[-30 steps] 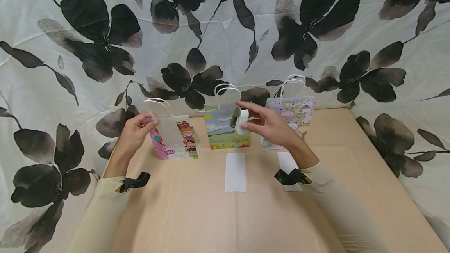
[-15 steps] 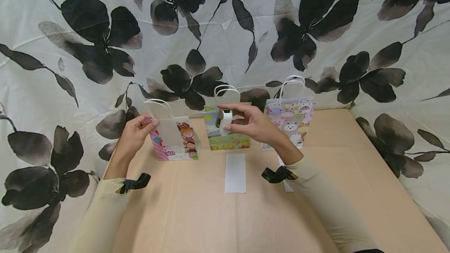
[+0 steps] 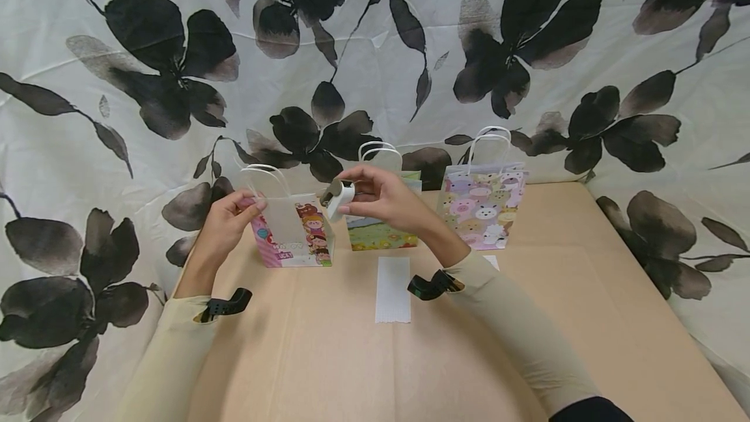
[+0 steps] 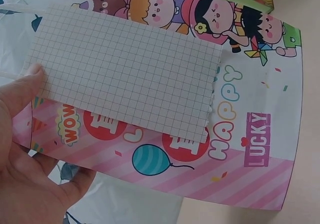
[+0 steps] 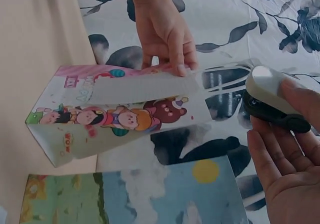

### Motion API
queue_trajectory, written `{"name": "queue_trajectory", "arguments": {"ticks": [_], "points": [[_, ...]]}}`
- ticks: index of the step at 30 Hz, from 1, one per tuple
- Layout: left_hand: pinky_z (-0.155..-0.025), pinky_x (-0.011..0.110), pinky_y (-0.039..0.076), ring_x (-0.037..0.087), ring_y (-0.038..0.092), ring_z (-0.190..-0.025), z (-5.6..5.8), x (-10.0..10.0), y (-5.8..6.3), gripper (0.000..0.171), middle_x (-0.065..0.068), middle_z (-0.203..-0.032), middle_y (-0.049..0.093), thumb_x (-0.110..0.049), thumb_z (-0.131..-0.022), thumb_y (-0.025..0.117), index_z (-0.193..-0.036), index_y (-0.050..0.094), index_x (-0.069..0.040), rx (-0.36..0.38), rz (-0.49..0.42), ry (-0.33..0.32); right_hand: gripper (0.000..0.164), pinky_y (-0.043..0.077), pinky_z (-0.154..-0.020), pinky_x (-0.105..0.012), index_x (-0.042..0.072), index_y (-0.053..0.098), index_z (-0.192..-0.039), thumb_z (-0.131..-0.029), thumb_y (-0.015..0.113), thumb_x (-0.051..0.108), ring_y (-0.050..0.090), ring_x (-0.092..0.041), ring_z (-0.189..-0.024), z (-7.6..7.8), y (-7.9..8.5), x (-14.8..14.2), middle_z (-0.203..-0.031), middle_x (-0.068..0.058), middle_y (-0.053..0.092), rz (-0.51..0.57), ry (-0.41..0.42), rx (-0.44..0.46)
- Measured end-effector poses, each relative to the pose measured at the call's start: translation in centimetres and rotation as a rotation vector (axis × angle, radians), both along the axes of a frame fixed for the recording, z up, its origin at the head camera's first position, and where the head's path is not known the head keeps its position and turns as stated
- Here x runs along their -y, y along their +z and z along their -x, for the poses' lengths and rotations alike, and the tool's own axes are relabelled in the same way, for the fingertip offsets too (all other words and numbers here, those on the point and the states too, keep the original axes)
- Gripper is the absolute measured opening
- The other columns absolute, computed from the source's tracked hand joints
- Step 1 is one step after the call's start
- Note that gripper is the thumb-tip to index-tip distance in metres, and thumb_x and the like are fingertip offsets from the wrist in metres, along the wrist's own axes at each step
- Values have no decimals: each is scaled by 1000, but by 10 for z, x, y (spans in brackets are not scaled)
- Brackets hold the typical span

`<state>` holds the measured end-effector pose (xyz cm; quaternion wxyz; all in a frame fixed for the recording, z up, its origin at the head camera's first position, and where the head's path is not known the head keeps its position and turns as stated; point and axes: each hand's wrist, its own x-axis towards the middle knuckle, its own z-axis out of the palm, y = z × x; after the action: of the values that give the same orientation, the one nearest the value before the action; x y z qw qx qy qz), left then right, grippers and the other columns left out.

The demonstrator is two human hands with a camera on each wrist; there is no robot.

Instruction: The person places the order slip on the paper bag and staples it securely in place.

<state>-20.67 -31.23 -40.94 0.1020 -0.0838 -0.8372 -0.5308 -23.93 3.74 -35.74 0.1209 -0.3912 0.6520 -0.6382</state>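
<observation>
My left hand (image 3: pixel 225 230) pinches a slip of grid paper (image 4: pixel 127 69) against the front of a pink-and-white paper gift bag (image 4: pixel 265 184), at its top edge. The thumb lies on the paper in the left wrist view, with the other fingers behind the bag. The slip covers part of the cartoon print, and its torn end points toward the bag's base. In my right hand (image 3: pixel 389 200) is a small white-and-black stapler (image 5: pixel 272 97), gripped between thumb and fingers. It is close to the pink bag's top right corner, with its mouth toward the bag's handles.
Behind my right hand stands a gift bag with a meadow print (image 3: pixel 381 236). Farther right is a bag with animal faces (image 3: pixel 483 207). A second grid slip (image 3: pixel 392 288) lies on the table (image 3: pixel 328 350), and another is mostly hidden by my right forearm.
My right hand has carried the stapler leftward, from in front of the meadow bag to beside the pink bag, and tilted it. The left hand keeps its hold in place.
</observation>
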Motion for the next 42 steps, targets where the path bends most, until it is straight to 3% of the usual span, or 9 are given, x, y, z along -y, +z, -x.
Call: {"name": "queue_trajectory", "arguments": {"ticks": [6,11,18,23,27,32,39,42], "points": [[-82,22,52,13,62,-94,1,0,-1,25,0,-100,69,-17,-100,66,-116,66,2,9,-12,3,48,57,-89,-33,0,54,-134,-91,73,-3,67,-25,-106,4,2,21,-127,-15,60,25,-53,43],[-82,20,51,12,61,-95,0,0,-2,26,-1,-100,68,-20,-100,66,-116,66,1,9,-3,0,50,55,-95,-34,-1,50,-139,-93,69,-4,65,-26,-117,7,3,39,-132,-17,58,33,-89,23],[-84,18,50,14,61,-97,-1,1,-2,28,1,-101,67,-22,-101,65,-116,65,2,7,-4,-6,50,56,-91,-44,-2,46,-143,-96,63,-4,66,-25,-103,11,1,64,-118,-18,59,33,-175,12],[-83,21,51,14,60,-95,-1,1,-2,27,8,-102,67,-20,-100,65,-116,66,2,10,-1,-3,51,54,-84,-30,4,44,-147,-99,62,4,63,-22,-101,13,2,80,-116,-13,58,-50,-310,-6],[-83,20,51,15,61,-95,0,1,-2,26,13,-103,67,-19,-101,65,-116,66,2,12,-2,4,50,51,-82,-23,5,46,-146,-99,64,9,63,-20,-101,15,6,92,-117,-12,59,-103,-360,10],[-84,22,51,17,61,-95,0,2,-1,28,13,-103,68,-22,-101,65,-117,66,0,20,17,-1,51,54,-87,-26,6,49,-145,-98,68,12,62,-18,-102,24,6,104,-120,-10,61,-112,-317,146],[-84,23,50,16,59,-97,2,2,-1,28,9,-103,66,-22,-101,65,-119,66,0,33,15,12,49,55,-96,-35,4,51,-144,-98,67,9,67,-21,-106,38,5,118,-118,-11,64,-51,-156,391],[-83,23,50,15,58,-97,4,3,-1,29,2,-101,66,-22,-101,65,-120,65,0,31,22,15,46,55,-95,-37,3,55,-140,-97,68,7,68,-24,-106,42,4,123,-117,-12,65,-35,-127,451]]}}
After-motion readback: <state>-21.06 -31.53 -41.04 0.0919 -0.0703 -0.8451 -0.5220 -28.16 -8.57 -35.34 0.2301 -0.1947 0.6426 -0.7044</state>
